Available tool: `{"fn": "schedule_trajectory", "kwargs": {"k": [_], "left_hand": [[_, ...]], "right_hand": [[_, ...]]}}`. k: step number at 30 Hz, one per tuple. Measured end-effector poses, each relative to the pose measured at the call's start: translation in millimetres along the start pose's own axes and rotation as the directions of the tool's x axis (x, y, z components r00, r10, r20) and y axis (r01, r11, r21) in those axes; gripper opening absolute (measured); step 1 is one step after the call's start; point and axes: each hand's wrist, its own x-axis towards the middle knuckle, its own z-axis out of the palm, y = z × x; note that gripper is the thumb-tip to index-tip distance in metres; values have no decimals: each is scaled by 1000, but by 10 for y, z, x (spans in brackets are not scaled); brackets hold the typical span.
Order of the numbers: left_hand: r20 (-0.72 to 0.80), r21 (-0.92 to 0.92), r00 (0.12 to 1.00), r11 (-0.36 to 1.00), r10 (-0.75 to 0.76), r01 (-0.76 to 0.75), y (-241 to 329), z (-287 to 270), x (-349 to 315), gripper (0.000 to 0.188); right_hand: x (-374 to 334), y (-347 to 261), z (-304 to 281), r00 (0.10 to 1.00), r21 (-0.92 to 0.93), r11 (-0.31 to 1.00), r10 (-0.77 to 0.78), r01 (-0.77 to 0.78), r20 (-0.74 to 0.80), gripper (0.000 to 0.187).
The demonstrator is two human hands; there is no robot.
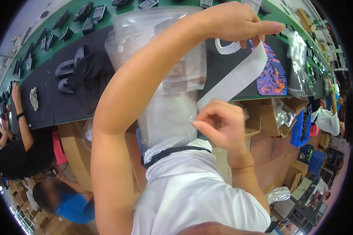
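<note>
My left hand (239, 21) reaches across to the upper right, its thumb stretched out and its other fingers curled round the top of a white paper strip (235, 80). The strip hangs in a bend from there toward my right hand (223, 123). A white loop (227, 47) of similar material lies beside the left fingers. My right hand is closed in a pinch near the strip's lower end; what sits between its fingertips is too small to tell. Under my left forearm are stacked clear plastic bags (192, 74); another clear bag (168, 121) hangs over the table edge against my waist.
Purple-orange patterned cards (272, 74) and crumpled clear plastic (298, 58) lie at right. Black cloth (92, 74) and curved black parts (68, 70) lie at left. Beyond runs a green line (106, 25) with black devices. Cardboard boxes (259, 117) and a blue crate (301, 127) stand below. Other people work at left.
</note>
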Motion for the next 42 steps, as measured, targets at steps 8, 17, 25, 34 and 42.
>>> {"fn": "schedule_trajectory", "kwargs": {"k": [8,17,25,34,42], "left_hand": [[-39,55,992,991,121,-119,-49,75,29,81],[-40,59,990,989,134,-132,-72,56,35,82],[-24,52,997,996,76,-75,-56,47,40,81],[-61,40,988,989,-143,146,294,28,-99,82],[56,69,994,993,-98,94,-103,79,146,84]], "right_hand": [[2,579,269,964,68,963,264,-261,-30,14],[60,551,211,930,21,930,365,-366,28,12],[61,532,251,938,-16,938,347,-347,-13,17],[58,552,265,958,-86,955,279,-284,-62,15],[68,653,467,974,-221,966,88,-134,-207,14]]}}
